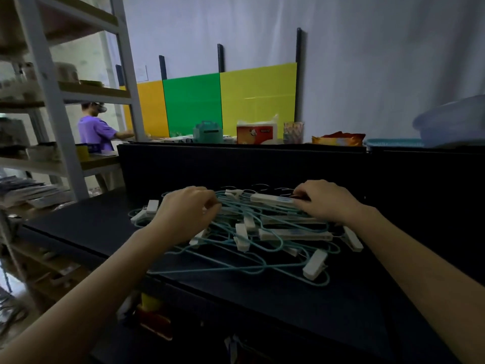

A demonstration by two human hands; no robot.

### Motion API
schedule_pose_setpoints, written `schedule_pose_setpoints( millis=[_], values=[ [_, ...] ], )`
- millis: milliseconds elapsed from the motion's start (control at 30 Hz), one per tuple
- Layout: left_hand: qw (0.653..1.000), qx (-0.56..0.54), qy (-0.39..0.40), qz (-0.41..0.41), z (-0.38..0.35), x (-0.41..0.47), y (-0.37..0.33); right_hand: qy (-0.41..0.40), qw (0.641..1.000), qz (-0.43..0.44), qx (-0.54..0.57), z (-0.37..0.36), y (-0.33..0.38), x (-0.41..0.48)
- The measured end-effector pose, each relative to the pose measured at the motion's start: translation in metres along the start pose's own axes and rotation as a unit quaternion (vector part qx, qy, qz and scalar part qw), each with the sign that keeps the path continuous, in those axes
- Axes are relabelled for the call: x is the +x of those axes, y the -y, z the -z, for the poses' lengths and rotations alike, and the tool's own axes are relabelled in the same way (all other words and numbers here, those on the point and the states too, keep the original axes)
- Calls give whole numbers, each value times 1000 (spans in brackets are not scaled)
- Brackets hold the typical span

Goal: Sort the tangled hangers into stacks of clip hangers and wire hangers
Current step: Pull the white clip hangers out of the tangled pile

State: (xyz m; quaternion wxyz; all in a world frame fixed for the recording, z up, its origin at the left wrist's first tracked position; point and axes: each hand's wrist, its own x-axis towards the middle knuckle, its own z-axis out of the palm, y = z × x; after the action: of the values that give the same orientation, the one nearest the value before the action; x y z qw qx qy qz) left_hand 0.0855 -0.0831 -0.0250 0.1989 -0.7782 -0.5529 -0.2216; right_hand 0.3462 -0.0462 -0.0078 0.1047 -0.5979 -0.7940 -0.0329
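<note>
The pile [249, 232] of hangers lies on the dark table [288, 306], all in one tangle; no separate stacks show beside it, so the sorting looks to be at its start.

The left hand [187, 210] sits on the left side of the pile, fingers curled around several teal wire strands near the top; the right hand [324, 199] is at the far right of the pile, fingers closed at the end of a white clip bar [273, 199] that lies across the top — whether it pinches the bar itself or a wire under it, I cannot tell.

To do this step well, I would work from the top of the pile down: that white bar lies uppermost, so it is the likeliest piece to come free; hold the rest of the pile down with the left hand while the right lifts slowly, and watch the hooks at the far edge of the pile — they are dark and hard to make out, and probably snagged.

The clips [241, 239] hang loose among the wires and may catch on a loop; tilt and slide the piece out rather than tugging; set it well clear of the pile, on bare table to its right.
</note>
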Motion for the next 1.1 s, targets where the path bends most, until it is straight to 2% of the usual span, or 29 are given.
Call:
schedule_pose_setpoints(
  millis=[133, 233, 367, 533, 633, 733, 800, 967, 1100],
  values=[
    [999, -27, 19, 4, -9, 26, 22, 67, 997, -38, -31, -1, -3, 22],
    [998, -41, 48, 9, -17, 42, 37, 84, 995, -42, -29, -3, -3, 31],
    [995, -39, 95, 1, -29, 66, 52, 67, 996, -58, 3, -5, -2, 35],
    [985, -50, 161, -24, -43, 100, 66, -25, 994, -98, 45, 13, -6, 28],
    [965, -91, 239, -61, -50, 114, 66, -70, 987, -126, 63, 28, -16, 17],
    [919, -163, 338, -118, -57, 121, 58, -103, 979, -160, 72, 36, -25, 0],
    [896, -195, 378, -124, -63, 126, 54, -113, 974, -184, 73, 36, -28, -14],
    [877, -210, 401, -164, -73, 136, 52, -124, 959, -246, 70, 28, -34, -45],
    [891, -207, 361, -184, -75, 140, 52, -130, 949, -278, 76, 23, -31, -59]
  ],
)
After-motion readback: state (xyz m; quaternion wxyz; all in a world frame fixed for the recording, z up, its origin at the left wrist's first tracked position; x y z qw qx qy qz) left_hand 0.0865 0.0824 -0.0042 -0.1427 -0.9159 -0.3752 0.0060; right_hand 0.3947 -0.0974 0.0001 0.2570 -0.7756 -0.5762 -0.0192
